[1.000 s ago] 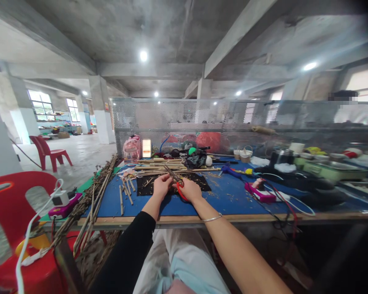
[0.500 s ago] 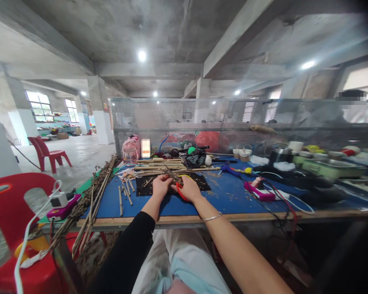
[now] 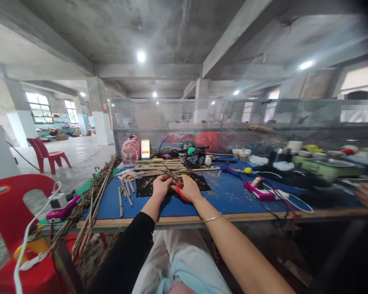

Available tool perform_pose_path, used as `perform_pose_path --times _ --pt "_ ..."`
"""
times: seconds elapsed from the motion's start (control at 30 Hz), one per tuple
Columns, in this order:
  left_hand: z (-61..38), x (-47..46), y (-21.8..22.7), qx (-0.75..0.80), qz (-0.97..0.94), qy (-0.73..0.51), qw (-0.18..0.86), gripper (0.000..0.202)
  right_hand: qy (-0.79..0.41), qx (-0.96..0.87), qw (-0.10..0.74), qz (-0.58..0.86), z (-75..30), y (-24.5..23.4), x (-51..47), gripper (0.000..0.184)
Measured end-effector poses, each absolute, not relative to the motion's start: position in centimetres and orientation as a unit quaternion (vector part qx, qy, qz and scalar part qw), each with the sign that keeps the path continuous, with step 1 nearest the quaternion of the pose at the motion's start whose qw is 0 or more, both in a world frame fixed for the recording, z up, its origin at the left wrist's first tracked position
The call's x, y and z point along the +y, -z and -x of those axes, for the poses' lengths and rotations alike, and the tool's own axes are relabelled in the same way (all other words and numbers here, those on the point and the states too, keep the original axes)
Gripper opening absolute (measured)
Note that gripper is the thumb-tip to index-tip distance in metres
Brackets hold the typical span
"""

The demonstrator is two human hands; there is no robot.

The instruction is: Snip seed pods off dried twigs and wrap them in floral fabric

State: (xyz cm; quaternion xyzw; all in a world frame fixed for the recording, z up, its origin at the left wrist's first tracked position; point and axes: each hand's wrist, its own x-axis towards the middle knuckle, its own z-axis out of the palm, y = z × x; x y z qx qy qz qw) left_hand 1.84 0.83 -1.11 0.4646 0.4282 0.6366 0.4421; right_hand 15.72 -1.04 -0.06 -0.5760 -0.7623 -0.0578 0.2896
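While the right hand [image 3: 190, 188] grips red-handled scissors [image 3: 178, 189], the left hand [image 3: 161, 185] has its fingers bent narrowly beside them; whether these hold something, I cannot tell. Under the fingers lies a black mat [image 3: 143, 186], to their left short sticks [image 3: 120, 199], and beyond them longer sticks [image 3: 159, 162] on the bench [image 3: 221, 206].

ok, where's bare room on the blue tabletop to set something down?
Best: front right, blue tabletop between the right hand and the purple socket block, lightly littered. A narrower strip lies left, between the long dried stalks and short sticks. Crowded: the littered black mat and the long sticks behind it.
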Motion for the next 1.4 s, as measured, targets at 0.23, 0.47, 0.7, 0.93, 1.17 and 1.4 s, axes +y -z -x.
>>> perform_pose_path --times 0.23,0.47,0.7,0.93,1.17,1.4 --pt "-1.7 0.8 1.0 0.425 -0.465 -0.65 0.425 0.018 0.087 -0.76 0.292 0.573 -15.8 0.3 -0.9 0.055" --pt "-2.1 0.4 0.9 0.418 -0.48 -0.622 0.456 0.024 0.046 -0.754 0.273 0.596 -15.8 0.0 -1.2 0.05" --pt "-2.0 0.9 1.8 0.41 -0.508 -0.614 0.444 0.021 0.049 -0.743 0.239 0.623 -15.7 -0.1 -1.2 0.054" --pt "-1.7 0.7 2.1 0.438 -0.513 -0.604 0.424 0.024 0.026 -0.74 0.202 0.641 -15.5 -0.3 -1.5 0.058" --pt "-1.7 1.1 2.1 0.442 -0.507 -0.607 0.425 0.022 0.038 -0.735 0.225 0.638 -15.5 -0.2 -1.6 0.059" --pt "-1.9 0.7 1.9 0.434 -0.524 -0.59 0.434 0.02 0.076 -0.755 0.25 0.601 -15.4 -0.2 -1.3 0.054"
